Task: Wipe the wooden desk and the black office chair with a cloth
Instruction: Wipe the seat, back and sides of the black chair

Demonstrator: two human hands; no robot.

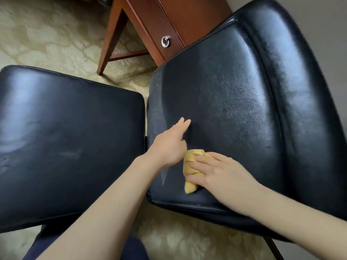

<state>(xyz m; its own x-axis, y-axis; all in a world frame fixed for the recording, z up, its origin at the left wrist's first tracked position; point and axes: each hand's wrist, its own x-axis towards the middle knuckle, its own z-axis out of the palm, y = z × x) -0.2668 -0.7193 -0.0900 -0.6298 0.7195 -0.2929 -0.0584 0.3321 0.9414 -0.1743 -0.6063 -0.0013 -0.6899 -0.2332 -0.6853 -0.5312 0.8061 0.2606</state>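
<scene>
The right hand (219, 171) lies flat on a yellow cloth (189, 166). Its fingers are nearly straight and spread over the cloth; they press it down on the black chair (234, 91) and do not curl round it. The cloth is bunched into a thick roll, and its ends stick out above & below the fingers. It sits on the right-side pad of the chair, near the pad's lower left corner.

The left hand (169, 145) is just beside the cloth, on its left. Its fingers are straight and close together, the tips touch the same pad, and it holds nothing.

A 2nd black pad (65, 137) lies to the left, w/ a narrow gap between the two where the carpet (47, 34) shows. I cannot tell which pad is seat & which is back. The right pad has a thick rolled edge along its far side.

Behind the pads stands the wooden desk (150, 25), reddish-brown, w/ a slanted leg (110, 40) on the carpet and a metal ring pull (165, 41) on the drawer front. The upper corner of the right pad hides part of this front. The carpet is beige w/ a pale pattern. A grey wall (328, 25) is at top right, dark trousers (131, 248) at the bottom edge.
</scene>
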